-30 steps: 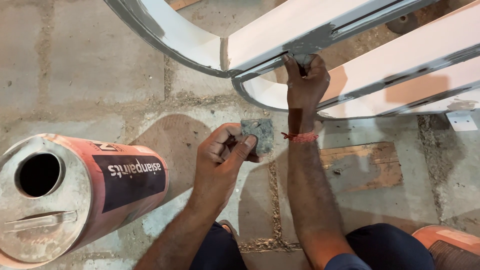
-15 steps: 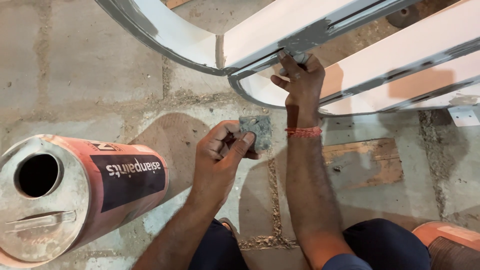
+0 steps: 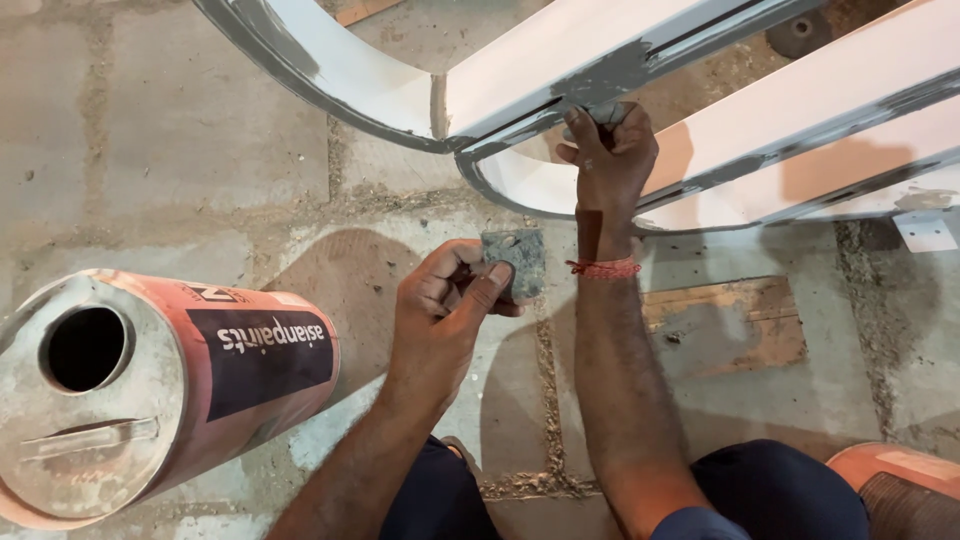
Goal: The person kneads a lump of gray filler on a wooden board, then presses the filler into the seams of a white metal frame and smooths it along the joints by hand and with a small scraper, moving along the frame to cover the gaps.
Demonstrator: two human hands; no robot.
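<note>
— Hands first: what is each one doing?

— Left hand (image 3: 445, 300) pinches a small square grey putty-smeared plate (image 3: 514, 262) between thumb and curled fingers, held just above the concrete block floor (image 3: 150, 150), near the middle of the view. Right hand (image 3: 607, 155) is stretched forward, a red thread band (image 3: 603, 268) on its wrist, fingers closed on a small grey piece (image 3: 606, 113) that they press against the white-painted metal frame with grey putty along its edges (image 3: 560, 60).

— Where exactly on the frame?

— At the spot where a curved bar meets the straight rails, along a grey seam. What the small piece is, I cannot tell; fingers hide most of it.

— And around them?

— Pinkish-orange cylindrical paint tin with a dark label (image 3: 170, 380) lies on its side at the floor's left edge, its round opening facing the camera. A flat wooden board (image 3: 730, 325) lies on the floor right of the right forearm. An orange object (image 3: 895, 485) shows at the bottom right corner.
</note>
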